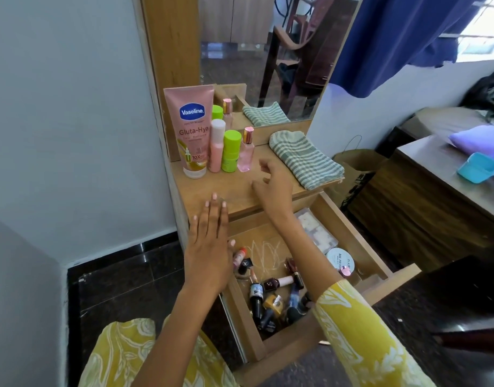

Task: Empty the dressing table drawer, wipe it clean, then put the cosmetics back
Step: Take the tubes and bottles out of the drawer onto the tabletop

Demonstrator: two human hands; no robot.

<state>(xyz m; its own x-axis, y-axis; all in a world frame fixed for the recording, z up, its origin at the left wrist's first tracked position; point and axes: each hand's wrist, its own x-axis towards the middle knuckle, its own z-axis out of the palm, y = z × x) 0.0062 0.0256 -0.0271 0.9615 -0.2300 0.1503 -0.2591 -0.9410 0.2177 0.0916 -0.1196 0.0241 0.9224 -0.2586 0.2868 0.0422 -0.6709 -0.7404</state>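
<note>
The open wooden drawer (352, 238) projects from under the front edge of the light wooden counter (234, 188) and is still loaded, so by the look of it emptying is only partly done.

**Contents remaining.** A loose heap of small nail-polish bottles and lipsticks (271, 291) lies in the near left corner of the drawer. A round white lidded tub (339, 261) sits against the right wall, and a clear flat plastic case (318, 233) lies beyond it toward the far right corner.

**Already on the counter.** A pink squeeze tube (191, 129), a pink-and-white bottle (217, 146), a green-capped bottle (231, 150) and a clear pink perfume bottle (247, 150) stand along the far left edge. A folded green-and-white striped cloth (304, 159) lies at the right edge.

**Hands.** The left hand (209, 247) is flat, fingers straight and together, holding nothing, with fingertips at the counter's front edge. The right hand (271, 185) hovers over the counter's middle, fingers loosely curled and empty.

**Handling.**
- The small bottles are probably glass: light, hard, smooth and breakable. Pinch each across the body below the cap, or gather a few at a time; they will likely roll if laid down.
- Lift the tub by its rim from above.
- Take the case by its long edges and keep it level.
- The cloth is soft and limp; bunch it to grip.
</note>
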